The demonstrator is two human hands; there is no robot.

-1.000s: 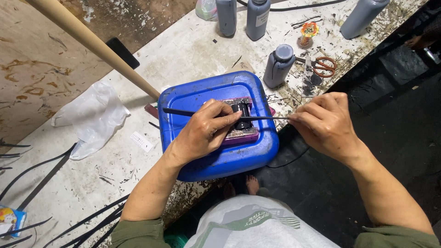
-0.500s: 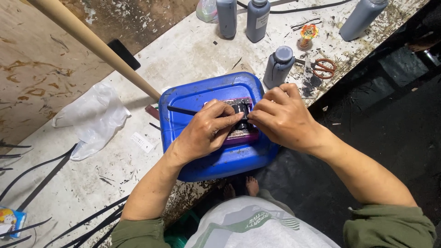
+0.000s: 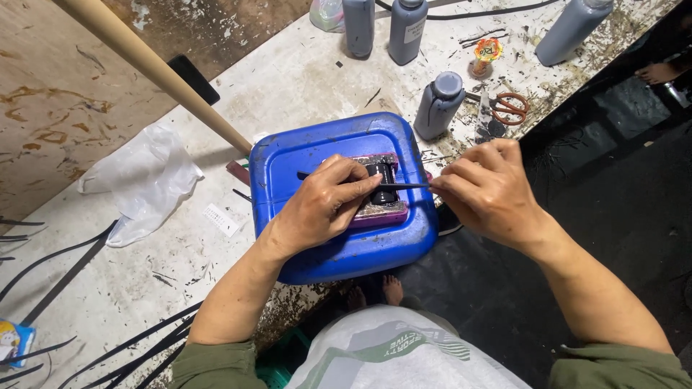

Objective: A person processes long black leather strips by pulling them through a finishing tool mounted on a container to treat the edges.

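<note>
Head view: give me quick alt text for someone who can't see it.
Left hand presses a small black part onto a blue plastic container, while right hand pinches a thin black strip running to it. Grey bottles stand behind.

Four grey bottles (image 3: pixel 438 104), one blue canister (image 3: pixel 346 194), one pair of scissors (image 3: pixel 508 106), two hands (image 3: pixel 321 205), one wooden pole (image 3: pixel 155 68).
</note>
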